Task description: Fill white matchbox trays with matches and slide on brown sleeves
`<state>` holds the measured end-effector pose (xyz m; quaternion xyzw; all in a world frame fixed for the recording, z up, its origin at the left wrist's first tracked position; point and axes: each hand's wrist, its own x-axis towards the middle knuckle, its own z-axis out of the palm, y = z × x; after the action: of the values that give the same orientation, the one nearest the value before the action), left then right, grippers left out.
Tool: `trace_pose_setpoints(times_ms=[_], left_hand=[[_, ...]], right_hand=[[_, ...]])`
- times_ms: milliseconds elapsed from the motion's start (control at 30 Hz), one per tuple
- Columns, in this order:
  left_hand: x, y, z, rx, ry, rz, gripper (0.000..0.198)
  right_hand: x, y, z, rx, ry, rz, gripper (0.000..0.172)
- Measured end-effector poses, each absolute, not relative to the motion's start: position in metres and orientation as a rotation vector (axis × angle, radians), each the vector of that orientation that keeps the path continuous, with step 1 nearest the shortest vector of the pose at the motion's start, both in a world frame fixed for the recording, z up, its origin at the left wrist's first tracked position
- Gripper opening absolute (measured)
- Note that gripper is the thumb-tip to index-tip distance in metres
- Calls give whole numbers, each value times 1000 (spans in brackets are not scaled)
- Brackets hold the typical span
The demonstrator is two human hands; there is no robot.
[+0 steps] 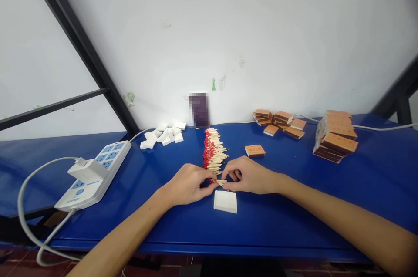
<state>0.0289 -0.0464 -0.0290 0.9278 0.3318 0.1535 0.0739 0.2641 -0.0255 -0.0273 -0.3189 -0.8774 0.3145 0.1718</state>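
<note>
A small bunch of matches (222,182) is pinched between both hands just above the table. My left hand (190,184) closes its thumb and fingers on the red-headed end. At the pale stick end, my right hand (245,175) grips with thumb and fingertips. Right below them lies a white matchbox tray (225,201), open side up. Beyond the hands stretches a long pile of matches (214,150), red heads to the left. An orange matchbox sleeve (255,151) rests past my right hand.
White trays (163,134) lie in a heap at the back left. Orange matchboxes lie in a loose group (277,122) and a stacked block (336,135) at the right. A power strip (94,174) with a plugged-in charger and cable occupies the left. A wall (228,42) rises behind.
</note>
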Motion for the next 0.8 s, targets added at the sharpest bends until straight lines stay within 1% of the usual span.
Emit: trace_pose_setpoints(times_ms=[267,600,800], left_hand=[[30,-48,-26,2761,979,469,15],[30,-48,-26,2763,998,454,15],[29,-47,-26,2765,995,427,15]], right_hand=[[262,-27,-27,-827,-2505,771,19],[264,-27,-31,-784,-2585,635,24],[265,-24,-34,-753,-2605,621,17]])
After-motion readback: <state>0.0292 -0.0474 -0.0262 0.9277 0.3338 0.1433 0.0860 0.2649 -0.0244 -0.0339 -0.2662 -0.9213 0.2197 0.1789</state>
